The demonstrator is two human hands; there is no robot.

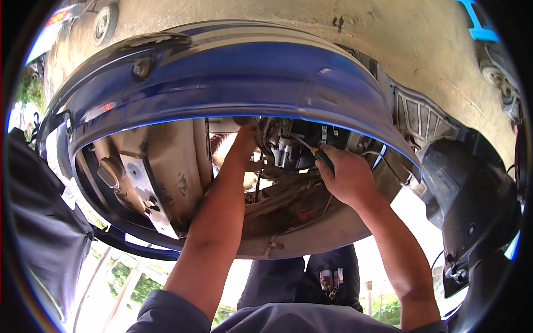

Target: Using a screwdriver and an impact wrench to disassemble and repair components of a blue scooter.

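A curved blue vehicle panel (239, 77) arches over an opened cavity with metal parts inside. My left hand (247, 139) reaches up into the cavity beside a dark mechanism (280, 147); its fingertips are largely hidden, so I cannot tell what they grip. My right hand (344, 175) is closed round the green-and-yellow handle of a screwdriver (322, 156), whose thin shaft points up and left into that mechanism. To the left of the mechanism, beside my left forearm, is a broad metal housing (166, 166) with a bracket on its face.
Black plastic parts (466, 188) hang at the right, and dark fabric (44, 222) fills the left edge. A concrete surface (416, 44) lies beyond the panel, with a wheel (104, 25) and a blue plastic object (477, 25) on it. Dark-trousered legs (330, 280) show below.
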